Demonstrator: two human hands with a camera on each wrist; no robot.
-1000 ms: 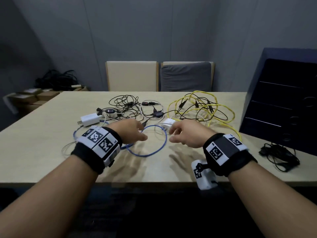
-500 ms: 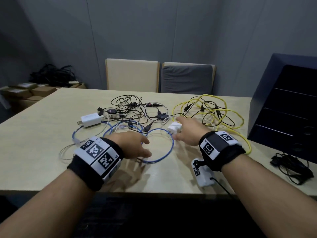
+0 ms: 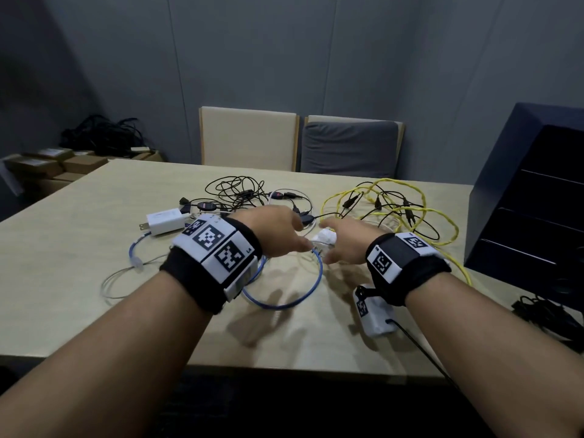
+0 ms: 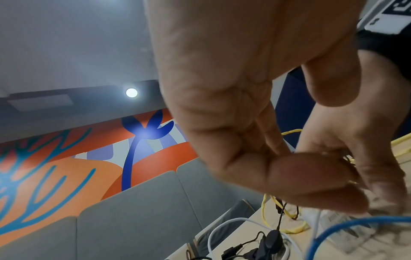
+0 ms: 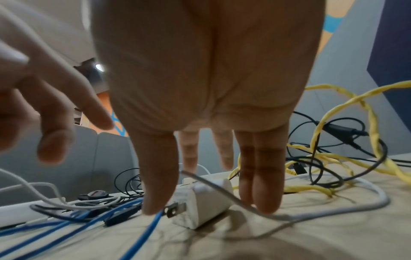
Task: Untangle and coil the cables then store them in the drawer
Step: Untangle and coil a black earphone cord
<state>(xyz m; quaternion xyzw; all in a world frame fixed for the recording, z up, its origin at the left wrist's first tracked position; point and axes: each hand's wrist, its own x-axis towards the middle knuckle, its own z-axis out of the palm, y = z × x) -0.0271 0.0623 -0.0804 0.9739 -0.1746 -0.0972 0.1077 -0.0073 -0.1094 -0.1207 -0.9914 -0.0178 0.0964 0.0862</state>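
Small white charger half-hidden between relaxed, empty-looking hands, left, right.

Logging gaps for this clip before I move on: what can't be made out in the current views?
- Head view: whether the right hand touches the small white plug-in charger; the hand covers it.
- Left wrist view: whether the left hand holds anything; its fingertips are blurred.
- Head view: the dark blue drawer cabinet is cut off by the right edge.
- Head view: where the blue cable ends; the left hand's wristband hides part.
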